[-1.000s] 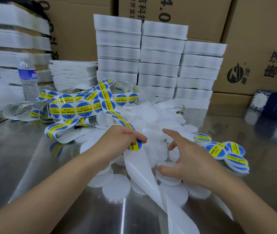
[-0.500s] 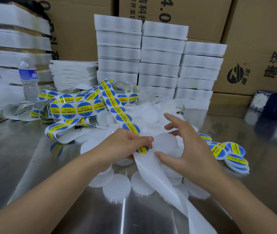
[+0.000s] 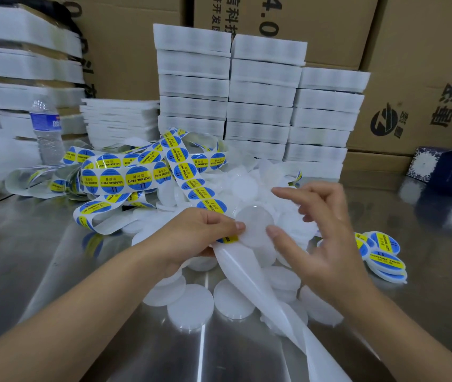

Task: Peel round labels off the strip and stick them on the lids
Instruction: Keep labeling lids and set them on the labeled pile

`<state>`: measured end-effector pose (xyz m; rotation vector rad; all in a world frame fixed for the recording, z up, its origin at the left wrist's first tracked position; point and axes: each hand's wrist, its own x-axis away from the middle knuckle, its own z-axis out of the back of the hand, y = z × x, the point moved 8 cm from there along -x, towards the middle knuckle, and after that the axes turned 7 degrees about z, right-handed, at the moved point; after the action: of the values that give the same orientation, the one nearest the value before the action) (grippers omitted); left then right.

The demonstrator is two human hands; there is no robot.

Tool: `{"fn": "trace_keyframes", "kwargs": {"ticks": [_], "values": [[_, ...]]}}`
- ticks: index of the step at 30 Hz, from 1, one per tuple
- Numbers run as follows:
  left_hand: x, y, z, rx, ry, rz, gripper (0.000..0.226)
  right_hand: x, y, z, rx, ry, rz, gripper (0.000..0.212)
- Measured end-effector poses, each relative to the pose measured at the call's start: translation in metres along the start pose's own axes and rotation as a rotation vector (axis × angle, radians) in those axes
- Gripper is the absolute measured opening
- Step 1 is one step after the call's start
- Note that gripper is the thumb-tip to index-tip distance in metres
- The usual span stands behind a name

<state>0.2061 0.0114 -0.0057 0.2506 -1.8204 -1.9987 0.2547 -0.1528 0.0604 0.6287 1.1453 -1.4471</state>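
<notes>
Since a second ago: right hand (image 3: 326,244) came up off the pile with one blank lid (image 3: 255,224) and now holds it beside the left hand (image 3: 197,235). The left hand shifted slightly right along the strip.

Head view: left hand curled, pinching the label strip (image 3: 183,172) between thumb and fingers. A blue-yellow label (image 3: 229,239) pokes out just under the thumb tip. Right hand holds the blank lid, thumb on its lower right edge, index finger straight out above it, other fingers bent behind. How those back fingers touch the lid, cannot tell. Lid edge meets the left thumb tip.

The strip runs up and back from the left hand into a tangled heap of printed labels. Bare white backing (image 3: 246,279) trails down from the left hand toward the camera, over the loose blank lids (image 3: 190,306) spread on the metal table (image 3: 54,266). Labelled lids (image 3: 384,259) are piled to the right of the right hand, apart from the blank pile.

Behind: stacked white trays (image 3: 260,92), water bottle (image 3: 47,133) at left, cardboard cartons (image 3: 417,64) along the back.
</notes>
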Motion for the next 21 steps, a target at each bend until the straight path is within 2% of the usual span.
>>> {"fn": "trace_keyframes", "kwargs": {"ticks": [7, 11, 15, 21], "values": [[-0.002, -0.002, 0.000, 0.054, -0.015, 0.013, 0.019, 0.000, 0.037, 0.002, -0.548, 0.118, -0.449, 0.021], [-0.003, -0.002, 0.000, 0.072, -0.023, 0.012, 0.018, 0.006, 0.046, -0.013, -0.708, 0.065, -0.625, 0.030], [-0.004, -0.002, 0.000, 0.094, -0.028, 0.018, 0.016, 0.011, 0.046, -0.026, -0.759, -0.029, -0.727, 0.025], [-0.005, -0.001, 0.000, 0.123, -0.046, 0.015, 0.013, 0.016, 0.047, -0.030, -0.737, -0.058, -0.790, 0.029]]}}
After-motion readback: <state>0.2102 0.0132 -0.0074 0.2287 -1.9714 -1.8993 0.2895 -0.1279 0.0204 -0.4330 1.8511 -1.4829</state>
